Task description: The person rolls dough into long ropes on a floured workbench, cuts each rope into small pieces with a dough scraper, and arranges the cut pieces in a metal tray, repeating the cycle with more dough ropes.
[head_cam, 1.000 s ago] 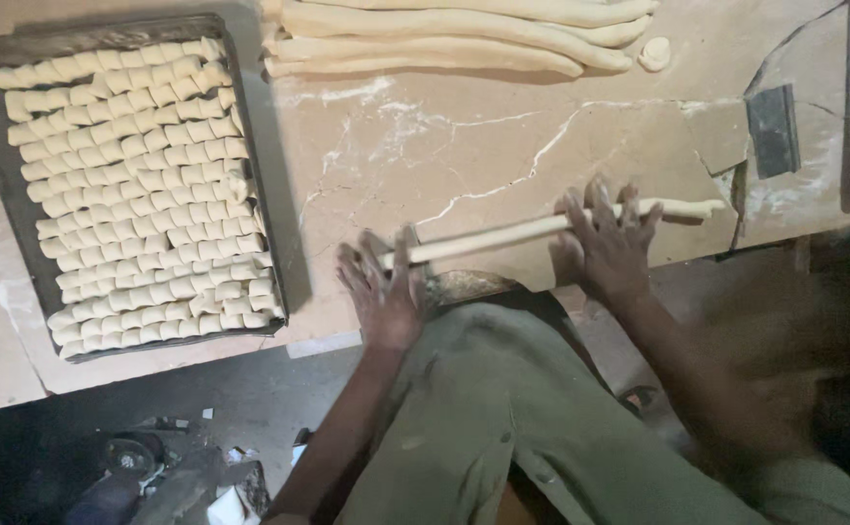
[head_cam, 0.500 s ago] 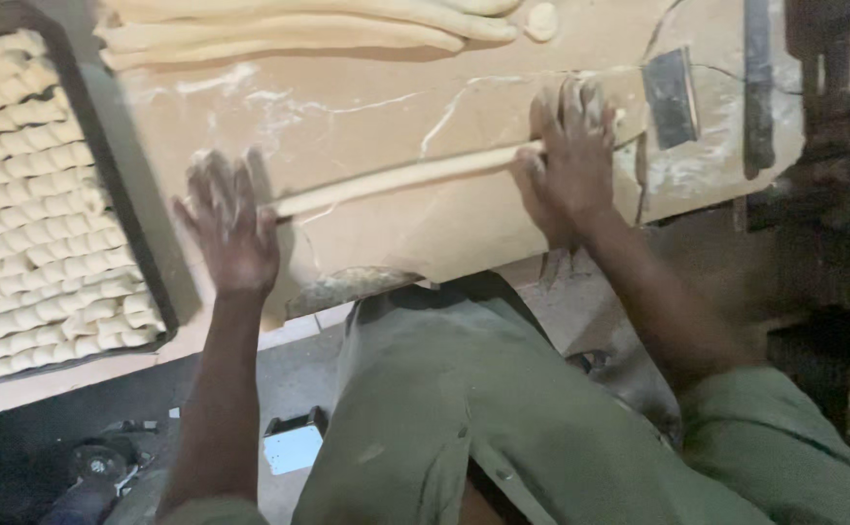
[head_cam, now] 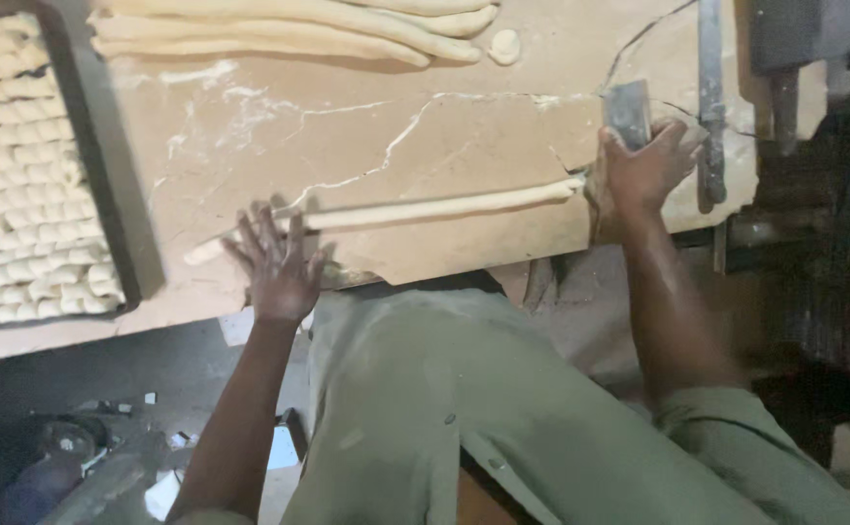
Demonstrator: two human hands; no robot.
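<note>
One long dough rope (head_cam: 425,210) stretches across mid-frame on the marble counter (head_cam: 250,126). Left hand (head_cam: 279,262) lies flat, fingers spread, on its left end; right hand (head_cam: 643,170) grips a metal scraper (head_cam: 627,112) at right. Tray of dough pieces (head_cam: 26,185) sits far left.

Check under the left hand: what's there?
The left hand lies flat, fingers spread, on a thin dough rope on the marble slab. The rope shows on both sides; the stretch under the palm is hidden.

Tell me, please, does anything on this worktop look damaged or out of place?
Yes: the marble slab is cracked, with a dark line running from its top edge by the metal bar toward the right hand. The dough rope and tray look orderly.
</note>
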